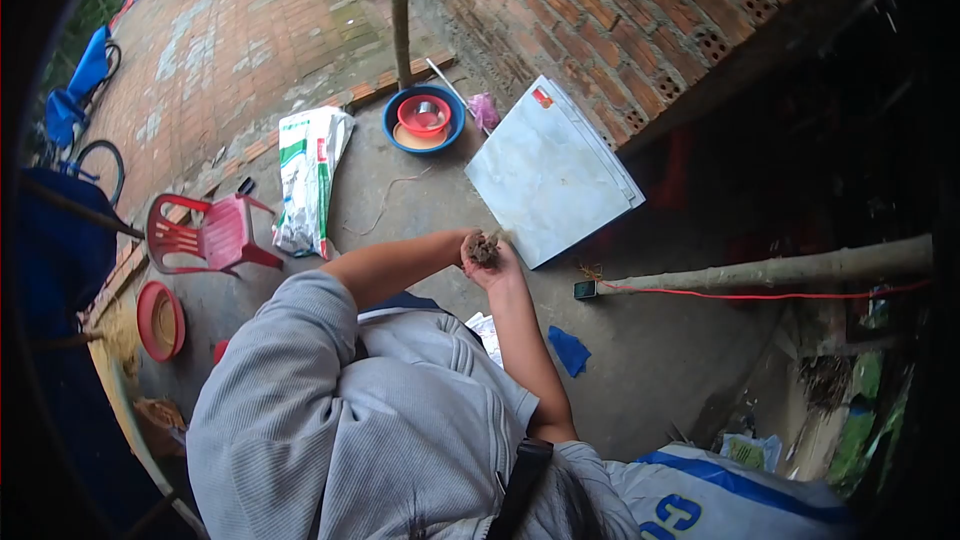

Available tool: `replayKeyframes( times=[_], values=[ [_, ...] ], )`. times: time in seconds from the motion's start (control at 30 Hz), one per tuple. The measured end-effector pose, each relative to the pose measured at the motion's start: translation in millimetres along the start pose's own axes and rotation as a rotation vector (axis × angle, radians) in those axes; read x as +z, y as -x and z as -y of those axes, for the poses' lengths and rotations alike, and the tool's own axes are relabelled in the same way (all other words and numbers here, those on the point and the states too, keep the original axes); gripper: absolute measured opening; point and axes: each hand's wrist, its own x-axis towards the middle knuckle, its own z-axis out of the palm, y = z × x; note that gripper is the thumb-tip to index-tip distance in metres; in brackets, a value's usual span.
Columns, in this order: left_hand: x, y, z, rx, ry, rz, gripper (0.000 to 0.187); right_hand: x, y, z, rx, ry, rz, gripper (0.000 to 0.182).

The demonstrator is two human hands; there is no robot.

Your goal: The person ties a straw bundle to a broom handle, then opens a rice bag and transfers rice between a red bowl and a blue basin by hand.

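Holding brown clump in loosely cupped, palm-up right hand, with left hand alongside, grip impossible to tell. To limit likely crumbling, keep palm level, support from beneath, avoid squeezing.

The clump looks rough and matt, the chair smooth plastic

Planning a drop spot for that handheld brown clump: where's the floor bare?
Widest patch: concrete floor bordered by the blue scrap, pole and blue-white sack. Smaller, nearer the brown clump in view: between the green-white sack and white slab, though a thin cord lies there. Crowded: lower right, packets; left, red chair and red basin.
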Motion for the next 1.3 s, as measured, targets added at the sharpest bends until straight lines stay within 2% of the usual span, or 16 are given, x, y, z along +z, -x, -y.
replayKeyframes(
  times=[0.07, 0.1, 0.23, 0.33, 0.37, 0.4, 0.47, 0.5, 0.57, 0.6, 0.63, 0.77, 0.83, 0.9, 0.97, 1.3],
  values=[
    [31, -24, 33, 0.03, 0.048, -0.018, 0.018, 3, -15, 5, 0.0, 0.006, -0.017, 0.019],
    [26, -23, 2, 0.044, 0.063, -0.028, 0.018, 7, -22, 5, 0.024, 0.028, -0.032, 0.019],
    [36, -46, 21, 0.048, 0.074, -0.047, 0.018, 7, -62, 8, -0.016, -0.024, -0.192, 0.02],
    [-28, -29, -55, 0.071, 0.047, -0.013, 0.018, 11, -109, -2, 0.006, -0.096, -0.134, 0.022],
    [-38, -29, -65, 0.089, 0.028, 0.0, 0.019, 2, -140, 2, 0.177, -0.112, 0.066, 0.021],
    [-79, -18, -96, 0.11, 0.011, 0.014, 0.019, 23, -155, -8, 0.066, 0.01, -0.017, 0.021],
    [-68, -30, -108, 0.15, -0.015, 0.032, 0.019, 51, -206, -13, 0.049, 0.065, -0.04, 0.013],
    [-111, -18, -155, 0.16, -0.025, 0.03, 0.019, 62, -233, -14, 0.058, 0.091, -0.022, 0.006],
    [-72, -38, -156, 0.151, -0.043, 0.008, 0.019, 108, -263, -21, 0.114, 0.039, -0.024, 0.008],
    [-131, -22, -247, 0.139, -0.047, -0.003, 0.019, 131, -272, -24, 0.164, -0.014, -0.023, 0.009],
    [-133, -26, -266, 0.129, -0.049, -0.008, 0.019, 161, -273, -29, 0.18, 0.195, 0.046, 0.014],
    [-152, -33, -344, 0.096, -0.087, -0.03, 0.019, 209, -302, -29, 0.19, 0.357, 0.22, 0.019],
    [-146, -36, -341, 0.093, -0.118, -0.035, 0.019, 227, -304, -30, 0.162, 0.521, 0.309, 0.018],
    [-159, -34, -341, 0.099, -0.153, -0.043, 0.019, 231, -299, -30, 0.097, 0.489, 0.028, 0.018],
    [-123, 18, -337, 0.132, -0.066, -0.151, 0.009, 223, -295, -16, 0.213, 0.455, 0.012, 0.017],
    [-90, -12, -345, -0.243, 0.122, -0.219, 0.018, 237, -264, 27, 0.342, 0.039, -0.182, 0.022]
  ],
)
